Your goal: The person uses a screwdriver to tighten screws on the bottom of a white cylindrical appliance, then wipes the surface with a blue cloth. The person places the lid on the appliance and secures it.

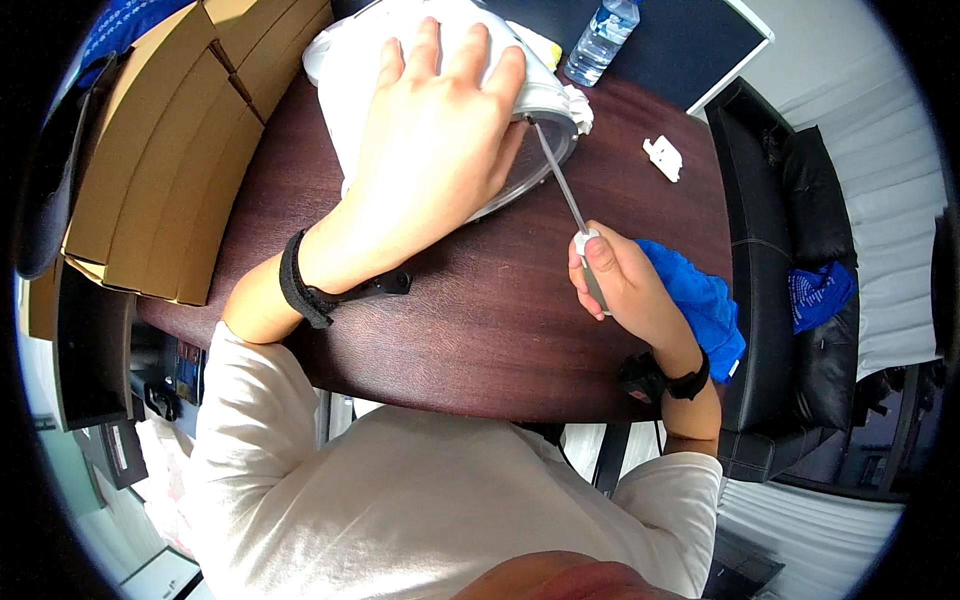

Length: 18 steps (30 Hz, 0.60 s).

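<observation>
A white rounded appliance (345, 100) lies at the far side of the table, with a clear, dark-rimmed round end (545, 160) turned toward the right. My left hand (435, 140) rests on top of it, fingers spread, the thumb down by the round end. In my closed right hand (620, 280) is a screwdriver (562, 185) with a grey and white handle and a long, thin shaft. Its dark tip meets the rim of the round end, close to my left thumb. Whether the tip sits in a screw is too small to tell.
Cardboard boxes (170, 160) stand along the table's left side. A water bottle (603, 42) stands at the back, and a small white piece (663, 158) lies on the brown table (450, 320). Beside my right wrist is a blue cloth (695, 300). A black sofa (760, 220) flanks the right.
</observation>
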Each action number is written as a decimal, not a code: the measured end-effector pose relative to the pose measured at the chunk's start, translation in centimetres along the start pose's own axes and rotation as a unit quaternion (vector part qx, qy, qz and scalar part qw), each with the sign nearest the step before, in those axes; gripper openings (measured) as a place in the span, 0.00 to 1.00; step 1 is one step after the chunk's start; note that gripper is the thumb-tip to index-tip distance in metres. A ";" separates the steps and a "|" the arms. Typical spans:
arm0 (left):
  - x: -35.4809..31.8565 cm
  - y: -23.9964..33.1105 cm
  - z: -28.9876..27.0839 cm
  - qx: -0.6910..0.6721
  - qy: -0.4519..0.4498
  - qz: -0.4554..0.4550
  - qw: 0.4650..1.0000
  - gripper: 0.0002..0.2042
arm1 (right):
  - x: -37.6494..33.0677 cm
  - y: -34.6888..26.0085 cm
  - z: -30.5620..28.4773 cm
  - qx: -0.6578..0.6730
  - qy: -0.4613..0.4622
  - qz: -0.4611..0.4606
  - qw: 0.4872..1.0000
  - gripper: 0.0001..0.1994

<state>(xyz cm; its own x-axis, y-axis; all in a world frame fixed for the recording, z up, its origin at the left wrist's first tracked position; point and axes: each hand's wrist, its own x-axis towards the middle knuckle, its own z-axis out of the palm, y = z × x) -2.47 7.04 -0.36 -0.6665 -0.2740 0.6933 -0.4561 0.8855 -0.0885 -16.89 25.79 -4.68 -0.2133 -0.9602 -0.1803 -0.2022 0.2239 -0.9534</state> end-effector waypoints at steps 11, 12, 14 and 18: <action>0.1 -0.8 -0.1 -0.041 0.004 0.034 0.999 0.25 | -0.3 0.5 0.5 -0.315 0.239 -0.132 0.909 0.16; 0.2 -0.9 -0.2 -0.047 0.004 0.040 0.998 0.25 | -0.1 0.7 0.5 -0.344 0.254 -0.137 0.893 0.16; 0.5 -1.3 -0.6 -0.046 -0.006 0.073 0.996 0.25 | 0.2 1.1 0.5 -0.367 0.258 -0.135 0.883 0.16; 0.6 -1.3 -0.7 -0.051 -0.015 0.086 0.995 0.26 | 0.3 1.4 -0.2 -0.310 0.200 -0.113 0.923 0.17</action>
<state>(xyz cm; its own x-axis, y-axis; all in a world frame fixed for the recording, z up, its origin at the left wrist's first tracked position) -1.89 5.97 0.68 -0.7479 -0.1241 0.6521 -0.2724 0.9532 -0.1310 -17.42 25.85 -6.05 -0.4091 -0.8835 0.2283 -0.7661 0.1967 -0.6118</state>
